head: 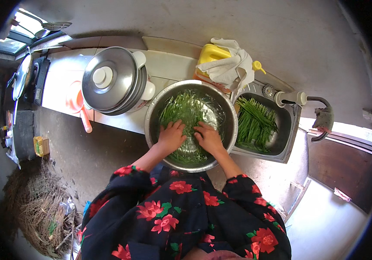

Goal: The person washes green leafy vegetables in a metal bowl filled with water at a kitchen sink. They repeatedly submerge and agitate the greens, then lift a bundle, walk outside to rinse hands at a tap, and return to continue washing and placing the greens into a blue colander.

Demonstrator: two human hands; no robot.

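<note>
A large stainless steel basin (191, 168) of water sits before me, with long thin green leafy stalks (186, 105) floating and sunk in it. My left hand (173, 136) lies palm down on the stalks, fingers spread. To its right my right hand (208, 136) touches the stalks' edge with bent, slightly parted fingers. Neither hand is closed around a bunch; the fingertips are partly hidden among greens and water. More green stalks (257, 125) are heaped in the metal sink (283, 143) right of the basin.
Left of the basin stands a lidded metal pot (117, 84), beside a pink plastic ladle (85, 118) overhanging the counter edge. Behind are a yellow jug (210, 53) and a white cloth (228, 65). A curved faucet (324, 104) reaches beyond the sink. Dry brush (43, 208) lies on the floor.
</note>
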